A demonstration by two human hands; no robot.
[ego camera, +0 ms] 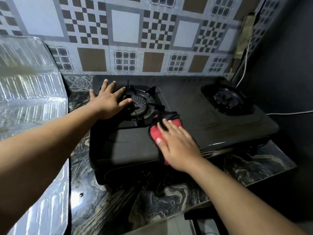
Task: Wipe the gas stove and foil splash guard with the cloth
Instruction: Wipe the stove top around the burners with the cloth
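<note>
Head view, nearest first: two bare forearms reach forward over a dark marbled bench [128, 206] that carries a black two-burner stove [186, 106]. At the left edge a ribbed foil guard [30, 92] stands upright beside the stove, running from the near corner back toward the wall. The right hand [177, 146] lies palm down with fingers spread, pressing a red and black cloth [156, 133] flat on the stove top, between the two burners and nearer the front edge; the cloth shows past the fingertips and along the thumb side. Farther back, the left hand [108, 102] rests open on the stove's rear left corner, fingers fanned out, their tips touching the left burner [140, 104] and its pan support. The right burner [227, 100] sits well apart from both hands, toward the rear right. A white cable [243, 72] runs down the dark right-hand wall behind the stove. Behind everything, a patterned tile wall [125, 31] in grey, brown and white squares closes the scene.
</note>
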